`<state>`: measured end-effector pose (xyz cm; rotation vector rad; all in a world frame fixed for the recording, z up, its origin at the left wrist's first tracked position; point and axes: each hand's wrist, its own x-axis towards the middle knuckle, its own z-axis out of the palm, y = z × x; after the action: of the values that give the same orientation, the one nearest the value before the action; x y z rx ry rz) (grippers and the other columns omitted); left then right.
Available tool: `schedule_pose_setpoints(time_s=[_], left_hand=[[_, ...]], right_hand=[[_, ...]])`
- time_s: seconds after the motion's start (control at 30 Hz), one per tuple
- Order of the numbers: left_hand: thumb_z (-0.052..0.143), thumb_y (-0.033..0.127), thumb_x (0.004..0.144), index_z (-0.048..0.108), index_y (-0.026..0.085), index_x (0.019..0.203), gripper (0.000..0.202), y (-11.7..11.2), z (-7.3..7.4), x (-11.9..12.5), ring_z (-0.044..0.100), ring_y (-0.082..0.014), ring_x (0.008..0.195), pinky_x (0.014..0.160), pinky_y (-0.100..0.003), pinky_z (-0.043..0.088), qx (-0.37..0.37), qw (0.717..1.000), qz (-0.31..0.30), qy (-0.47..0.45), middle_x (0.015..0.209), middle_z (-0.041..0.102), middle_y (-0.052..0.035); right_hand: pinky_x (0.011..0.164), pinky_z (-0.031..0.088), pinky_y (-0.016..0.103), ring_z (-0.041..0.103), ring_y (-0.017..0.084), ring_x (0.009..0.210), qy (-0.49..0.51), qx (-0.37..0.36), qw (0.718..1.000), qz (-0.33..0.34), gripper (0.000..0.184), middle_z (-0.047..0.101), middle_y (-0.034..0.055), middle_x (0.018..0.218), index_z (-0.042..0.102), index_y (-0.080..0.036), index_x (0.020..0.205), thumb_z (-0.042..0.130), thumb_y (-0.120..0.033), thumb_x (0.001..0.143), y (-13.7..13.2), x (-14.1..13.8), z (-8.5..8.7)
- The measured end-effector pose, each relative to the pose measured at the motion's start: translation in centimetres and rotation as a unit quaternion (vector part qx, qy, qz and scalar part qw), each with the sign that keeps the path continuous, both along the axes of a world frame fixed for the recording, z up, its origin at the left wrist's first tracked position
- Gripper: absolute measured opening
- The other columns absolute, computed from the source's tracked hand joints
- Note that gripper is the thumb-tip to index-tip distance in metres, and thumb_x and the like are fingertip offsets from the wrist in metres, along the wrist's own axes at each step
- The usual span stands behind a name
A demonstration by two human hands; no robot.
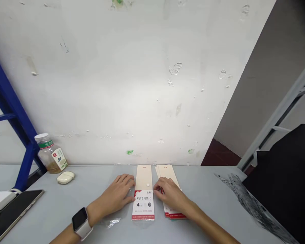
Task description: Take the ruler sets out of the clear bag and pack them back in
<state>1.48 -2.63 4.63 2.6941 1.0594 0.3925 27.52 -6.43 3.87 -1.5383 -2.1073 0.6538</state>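
Right between the fingertips of both hands, a cream exam ruler-set packet point(143, 203) lies flat on the grey table point(96, 176), long axis running away from the person, red-banded printed end toward them. The left hand point(114, 195) has its fingers loosely spread, tips at the packet's left edge. The right hand point(170, 195) has its fingers close together, tips just beside the packet's right edge, over a small fanned stack of matching packets point(170, 174). One packet lies on its own, the rest are stacked, and neither hand is pinching anything
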Motion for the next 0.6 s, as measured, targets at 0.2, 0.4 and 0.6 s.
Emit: schedule_pose_setpoints(time_s=[0.2,0.4,0.6], left_hand=[[0.059,0.039,0.09,0.058,0.029,0.108,0.02,0.1,-0.6,0.0,0.047,-0.0263,0.12,0.099,-0.04,0.038,-0.009,1.0,0.01,0.024,0.125,0.057,-0.0022],[0.06,0.044,0.086,0.057,0.028,0.111,0.029,0.0,0.2,0.2,0.049,-0.0274,0.117,0.097,-0.041,0.041,-0.102,0.992,0.05,-0.06,0.123,0.058,-0.0037],[0.056,0.046,0.088,0.05,0.023,0.089,0.024,0.7,0.2,1.4,0.06,-0.0201,0.083,0.075,-0.033,0.047,-0.295,0.901,0.082,-0.308,0.087,0.063,-0.0019]], right_hand=[[0.082,0.043,0.033,0.057,0.019,0.086,0.048,-0.025,0.998,-0.019,0.015,0.065,0.0023,0.092,0.067,-0.023,0.087,0.054,-0.03,0.086,-0.2,-0.9,-0.5],[0.071,0.045,0.029,0.058,0.018,0.079,0.206,-0.088,0.974,-0.031,0.018,0.066,0.0024,0.088,0.068,-0.02,0.081,0.059,-0.036,0.083,0.5,-0.6,-0.1],[0.076,0.045,0.031,0.059,0.02,0.083,0.277,-0.113,0.954,-0.022,0.025,0.068,0.0036,0.087,0.069,-0.019,0.08,0.064,-0.044,0.079,0.3,-0.2,1.2]])
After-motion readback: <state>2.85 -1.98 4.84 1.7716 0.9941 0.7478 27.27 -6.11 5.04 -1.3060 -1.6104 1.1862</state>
